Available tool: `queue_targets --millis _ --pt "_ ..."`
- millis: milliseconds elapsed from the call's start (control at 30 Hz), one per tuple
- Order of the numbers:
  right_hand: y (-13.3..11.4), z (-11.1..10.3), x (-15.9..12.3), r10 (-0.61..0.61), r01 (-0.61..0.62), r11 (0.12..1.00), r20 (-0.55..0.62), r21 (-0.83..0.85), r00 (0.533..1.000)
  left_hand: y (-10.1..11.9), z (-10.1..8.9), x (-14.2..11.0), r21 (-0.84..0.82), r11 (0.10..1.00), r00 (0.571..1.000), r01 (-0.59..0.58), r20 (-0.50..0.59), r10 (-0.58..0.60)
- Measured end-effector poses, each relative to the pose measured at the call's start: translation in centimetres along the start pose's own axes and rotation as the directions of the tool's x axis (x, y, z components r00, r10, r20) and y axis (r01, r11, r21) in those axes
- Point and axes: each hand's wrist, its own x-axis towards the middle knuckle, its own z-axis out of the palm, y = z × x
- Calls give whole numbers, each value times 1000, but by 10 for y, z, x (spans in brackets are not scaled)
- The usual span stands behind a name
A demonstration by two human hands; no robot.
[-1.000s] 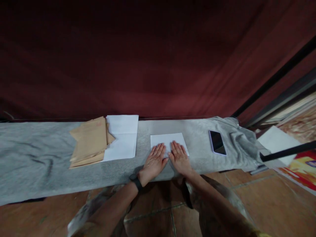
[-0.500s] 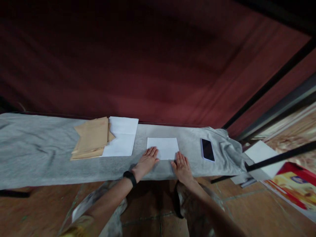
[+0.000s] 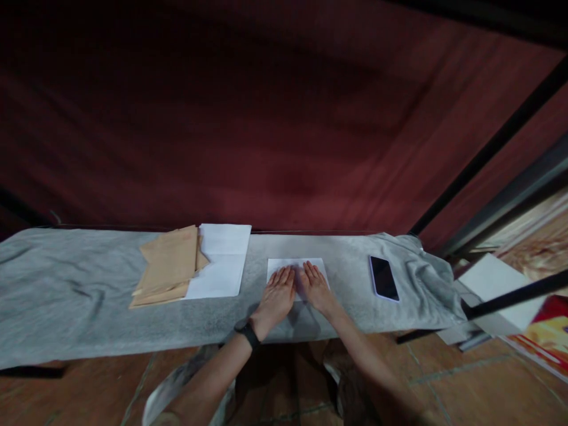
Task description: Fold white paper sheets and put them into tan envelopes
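A white sheet of paper (image 3: 277, 264), apparently folded, lies flat on the grey cloth in front of me. Across its left part rests my left hand (image 3: 279, 294), palm down, fingers stretched out, with a dark watch on the wrist. My right hand (image 3: 316, 286) lies flat on the paper's right part, fingers extended and close to the left hand. Between them the hands cover much of the sheet. To their left are brown paper envelopes (image 3: 171, 260), partly over a stack of white paper (image 3: 224, 266).
A phone (image 3: 384, 278) lies dark-screened on the grey cloth (image 3: 110, 325) at the right. Behind the long narrow table hangs a dark red sheet (image 3: 284, 148). A black metal bar (image 3: 519, 297), white boards (image 3: 497, 284) and a red-and-yellow box (image 3: 552, 325) are at the right.
Both hands have slid inward and up from the paper's lower corners onto its middle, coming close together. The whole view has shifted slightly, so the table appears lower.
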Motion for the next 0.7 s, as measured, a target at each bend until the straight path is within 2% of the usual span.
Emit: queue_targets --millis 133,233,300,467,700 --pt "-12 19 22 -24 24 1000 18 20 1000 0 27 22 9 999 999 33 -16 -33" --pt "-11 30 24 -14 14 1000 -1 -11 1000 -5 47 28 12 999 998 42 -51 -41" --pt "-8 33 24 -31 30 999 -20 -39 999 -7 53 30 18 999 998 49 -41 -48" --pt "3 32 25 -54 50 993 -42 -106 998 -6 50 32 51 997 998 61 7 -61" --pt "25 38 21 -58 25 974 -142 -227 988 -5 46 30 28 996 994 83 -76 -81"
